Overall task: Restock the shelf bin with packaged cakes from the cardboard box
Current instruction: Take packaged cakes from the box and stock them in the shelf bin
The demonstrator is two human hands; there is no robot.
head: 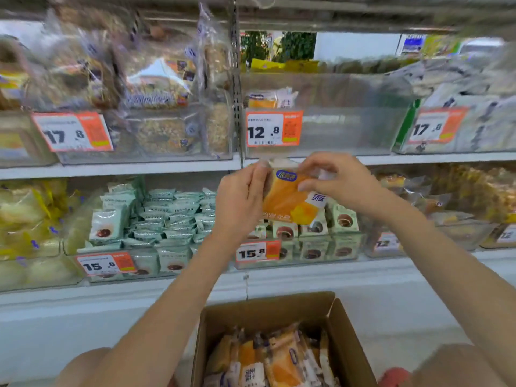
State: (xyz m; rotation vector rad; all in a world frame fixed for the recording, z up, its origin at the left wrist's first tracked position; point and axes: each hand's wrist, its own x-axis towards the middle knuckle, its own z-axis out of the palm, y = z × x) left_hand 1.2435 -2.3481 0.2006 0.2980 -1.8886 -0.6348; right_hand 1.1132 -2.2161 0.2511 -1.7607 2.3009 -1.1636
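Both hands hold 1 orange packaged cake (290,199) up in front of the shelves: the left hand (240,202) curls round its left edge, and the right hand (335,180) pinches its upper right corner between fingers and thumb. The cake sits just below the clear shelf bin (349,127) tagged 12.8 (273,129), which looks nearly empty, with 1 matching pack (269,99) at its back left. The open cardboard box (268,311) below holds many more. The step in hand appears to be the carry; next, lift the pack over the bin's front wall and set it inside.
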